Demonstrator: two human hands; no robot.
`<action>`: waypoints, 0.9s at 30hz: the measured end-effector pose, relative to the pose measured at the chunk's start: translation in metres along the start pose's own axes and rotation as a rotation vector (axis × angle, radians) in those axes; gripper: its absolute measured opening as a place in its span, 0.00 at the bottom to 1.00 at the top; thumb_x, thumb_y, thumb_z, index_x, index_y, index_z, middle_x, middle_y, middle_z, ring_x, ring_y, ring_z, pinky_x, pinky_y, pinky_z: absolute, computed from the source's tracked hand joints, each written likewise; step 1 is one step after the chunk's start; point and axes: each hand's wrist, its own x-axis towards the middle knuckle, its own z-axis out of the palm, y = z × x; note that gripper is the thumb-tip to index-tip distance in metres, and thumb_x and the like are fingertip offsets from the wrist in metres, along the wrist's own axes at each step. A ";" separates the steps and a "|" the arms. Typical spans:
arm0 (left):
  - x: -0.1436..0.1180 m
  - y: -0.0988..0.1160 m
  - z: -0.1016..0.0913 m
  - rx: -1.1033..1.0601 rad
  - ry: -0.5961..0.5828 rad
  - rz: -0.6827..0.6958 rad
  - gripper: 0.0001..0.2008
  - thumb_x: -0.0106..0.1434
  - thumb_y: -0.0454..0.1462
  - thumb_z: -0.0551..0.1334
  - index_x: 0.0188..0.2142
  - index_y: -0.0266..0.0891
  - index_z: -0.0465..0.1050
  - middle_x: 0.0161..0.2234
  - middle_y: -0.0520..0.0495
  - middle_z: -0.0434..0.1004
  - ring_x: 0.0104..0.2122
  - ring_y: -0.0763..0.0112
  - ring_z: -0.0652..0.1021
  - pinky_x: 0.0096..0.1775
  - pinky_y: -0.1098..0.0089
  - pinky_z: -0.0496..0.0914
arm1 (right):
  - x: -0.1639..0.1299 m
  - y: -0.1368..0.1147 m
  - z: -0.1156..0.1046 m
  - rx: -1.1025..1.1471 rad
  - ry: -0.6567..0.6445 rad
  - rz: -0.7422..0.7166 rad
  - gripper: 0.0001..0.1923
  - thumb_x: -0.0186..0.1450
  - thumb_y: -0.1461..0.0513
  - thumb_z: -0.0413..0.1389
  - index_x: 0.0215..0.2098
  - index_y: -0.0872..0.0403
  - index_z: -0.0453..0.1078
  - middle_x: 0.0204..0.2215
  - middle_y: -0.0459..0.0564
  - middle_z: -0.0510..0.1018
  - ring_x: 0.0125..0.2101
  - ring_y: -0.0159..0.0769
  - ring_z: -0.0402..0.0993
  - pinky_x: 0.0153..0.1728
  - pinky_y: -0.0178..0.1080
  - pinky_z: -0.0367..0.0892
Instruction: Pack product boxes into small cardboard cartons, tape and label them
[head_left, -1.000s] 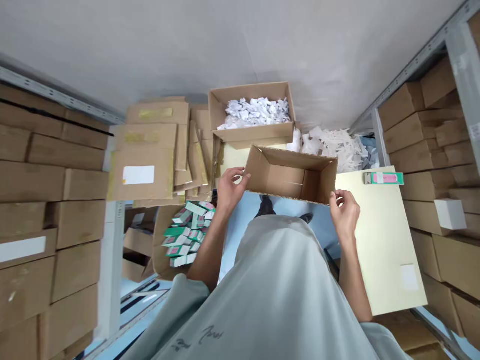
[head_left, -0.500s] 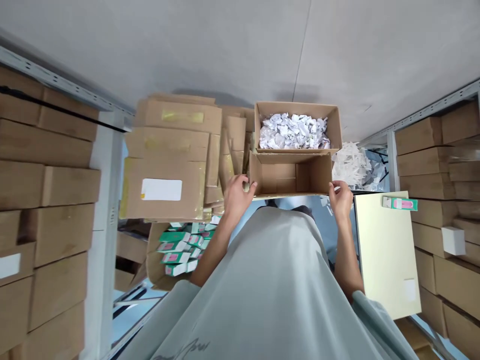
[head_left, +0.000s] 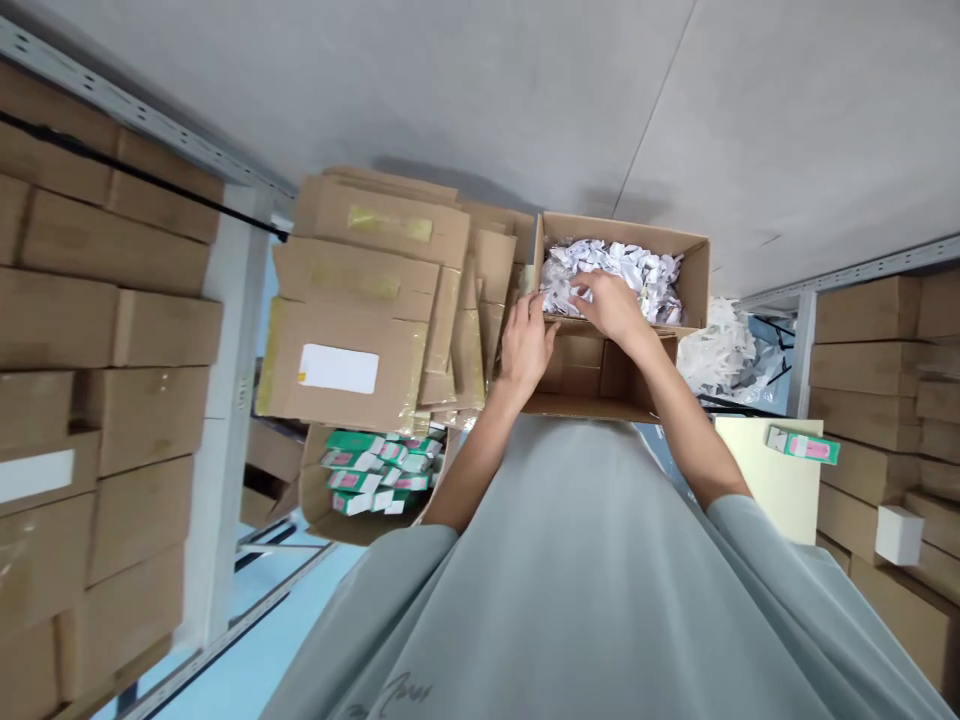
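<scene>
A cardboard box of crumpled white paper [head_left: 637, 265] stands against the wall. My right hand [head_left: 611, 305] reaches over its near rim, fingers and thumb apart at the paper's left part; nothing shows held. Directly in front of me is a second open cardboard box [head_left: 574, 405], its visible inside bare. My left hand [head_left: 525, 345] is at the left side where the two boxes meet, fingers spread near the rims. Whether its fingertips press on the cardboard I cannot tell.
Flattened cardboard [head_left: 352, 340] is stacked at left, above a carton of small green-and-white boxes [head_left: 375, 475]. White scraps [head_left: 716, 350] lie at right. One small green box [head_left: 802, 445] rests on a pale yellow board [head_left: 765, 490]. Shelves of brown cartons [head_left: 142, 400] flank both sides.
Both hands have left the near box's side rims and moved forward. My right hand has crossed left to the crumpled paper; my left hand has gone up the left side. The view has tilted.
</scene>
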 end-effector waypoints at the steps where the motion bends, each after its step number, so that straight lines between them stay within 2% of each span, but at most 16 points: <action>1: 0.002 -0.001 0.002 -0.003 0.006 -0.008 0.26 0.74 0.31 0.65 0.69 0.38 0.70 0.67 0.30 0.76 0.69 0.44 0.78 0.71 0.47 0.72 | 0.019 -0.004 0.005 -0.035 -0.096 -0.008 0.17 0.75 0.62 0.61 0.60 0.52 0.83 0.55 0.57 0.88 0.57 0.53 0.84 0.61 0.49 0.76; 3: 0.003 -0.003 0.005 -0.011 0.018 -0.029 0.25 0.75 0.33 0.65 0.69 0.39 0.69 0.66 0.31 0.77 0.67 0.45 0.79 0.69 0.48 0.74 | 0.047 -0.010 0.015 -0.109 -0.250 0.000 0.18 0.73 0.61 0.65 0.60 0.52 0.84 0.56 0.58 0.88 0.59 0.56 0.83 0.61 0.50 0.77; 6: 0.002 -0.006 0.007 0.002 0.021 -0.051 0.26 0.75 0.34 0.66 0.70 0.41 0.69 0.66 0.32 0.78 0.67 0.46 0.79 0.69 0.49 0.75 | 0.064 -0.012 0.029 -0.189 -0.344 -0.002 0.22 0.72 0.60 0.65 0.63 0.54 0.82 0.58 0.61 0.87 0.61 0.58 0.83 0.61 0.51 0.78; 8: 0.001 -0.007 0.009 0.023 0.014 -0.058 0.26 0.75 0.34 0.67 0.70 0.39 0.68 0.65 0.32 0.78 0.67 0.45 0.79 0.70 0.49 0.74 | 0.067 -0.008 0.036 -0.222 -0.361 -0.007 0.23 0.73 0.62 0.63 0.64 0.56 0.82 0.61 0.64 0.86 0.63 0.59 0.82 0.62 0.51 0.77; 11: -0.002 -0.008 0.011 0.053 0.012 -0.065 0.25 0.76 0.36 0.67 0.70 0.38 0.69 0.64 0.31 0.79 0.66 0.45 0.80 0.69 0.49 0.74 | 0.065 0.003 0.038 -0.229 -0.369 0.012 0.21 0.71 0.66 0.62 0.61 0.56 0.84 0.61 0.64 0.86 0.62 0.58 0.83 0.61 0.49 0.77; 14: -0.002 -0.008 0.010 0.080 0.012 -0.062 0.23 0.77 0.37 0.65 0.69 0.40 0.70 0.63 0.32 0.80 0.66 0.45 0.80 0.69 0.48 0.75 | 0.053 0.016 0.026 -0.115 -0.269 0.021 0.20 0.71 0.68 0.60 0.58 0.53 0.85 0.55 0.59 0.89 0.59 0.55 0.85 0.60 0.47 0.77; 17: -0.001 -0.007 0.008 0.095 0.007 -0.058 0.22 0.78 0.37 0.65 0.68 0.40 0.71 0.63 0.32 0.79 0.65 0.44 0.81 0.68 0.48 0.75 | 0.016 0.029 -0.003 0.081 -0.068 0.018 0.20 0.70 0.67 0.58 0.56 0.52 0.85 0.49 0.53 0.91 0.51 0.49 0.87 0.57 0.45 0.77; 20: 0.000 -0.007 0.007 0.092 0.004 -0.055 0.21 0.78 0.38 0.64 0.67 0.40 0.72 0.63 0.32 0.79 0.65 0.44 0.81 0.68 0.48 0.75 | -0.047 0.041 -0.037 0.261 0.131 0.042 0.19 0.69 0.65 0.58 0.54 0.51 0.85 0.45 0.50 0.90 0.40 0.43 0.86 0.51 0.43 0.79; 22: 0.000 -0.009 0.008 0.077 0.007 -0.049 0.20 0.79 0.39 0.63 0.67 0.41 0.72 0.63 0.32 0.79 0.65 0.45 0.80 0.69 0.48 0.75 | -0.094 0.049 -0.049 0.343 0.218 0.092 0.18 0.69 0.63 0.59 0.54 0.50 0.85 0.43 0.50 0.89 0.36 0.40 0.84 0.46 0.42 0.79; 24: 0.000 -0.011 0.010 0.050 0.013 -0.045 0.19 0.80 0.41 0.62 0.67 0.41 0.73 0.64 0.33 0.79 0.66 0.45 0.80 0.70 0.47 0.74 | -0.134 0.056 -0.047 0.382 0.242 0.149 0.18 0.69 0.61 0.59 0.53 0.50 0.85 0.42 0.50 0.89 0.34 0.39 0.82 0.41 0.41 0.78; 27: -0.001 -0.015 0.012 -0.004 0.022 -0.043 0.20 0.80 0.46 0.62 0.66 0.42 0.73 0.63 0.33 0.79 0.65 0.45 0.80 0.71 0.47 0.73 | -0.172 0.063 -0.022 0.365 0.195 0.252 0.16 0.68 0.62 0.59 0.51 0.50 0.85 0.41 0.50 0.89 0.33 0.40 0.82 0.41 0.42 0.78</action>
